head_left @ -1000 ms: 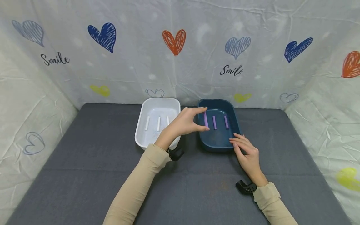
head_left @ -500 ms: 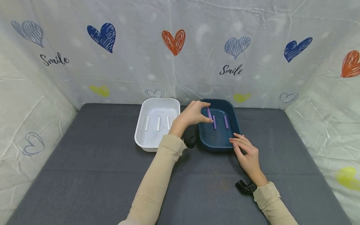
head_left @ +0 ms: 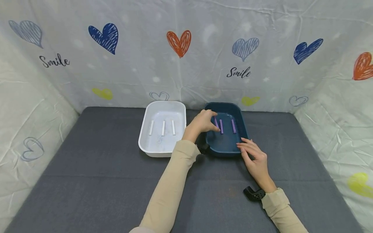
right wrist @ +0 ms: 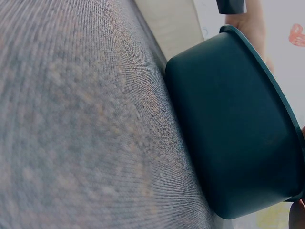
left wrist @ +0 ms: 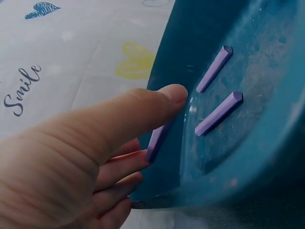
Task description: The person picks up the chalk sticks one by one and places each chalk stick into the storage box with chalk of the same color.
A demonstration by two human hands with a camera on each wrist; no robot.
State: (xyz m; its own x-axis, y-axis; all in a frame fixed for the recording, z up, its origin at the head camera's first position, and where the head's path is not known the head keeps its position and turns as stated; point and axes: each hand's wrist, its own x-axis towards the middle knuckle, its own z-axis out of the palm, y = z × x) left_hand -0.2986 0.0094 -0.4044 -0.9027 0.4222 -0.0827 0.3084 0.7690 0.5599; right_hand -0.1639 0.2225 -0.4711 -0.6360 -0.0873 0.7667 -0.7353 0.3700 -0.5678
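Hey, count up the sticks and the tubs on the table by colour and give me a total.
Purple sticks: 3, one pinched by the left hand
White sticks: 3
Dark blue tub: 1
White tub: 1
Total: 8

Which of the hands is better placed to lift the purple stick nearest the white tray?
Probably the left hand: it already pinches that purple stick inside the blue tray. The right hand only rests with straight fingers at the tray's near right corner.
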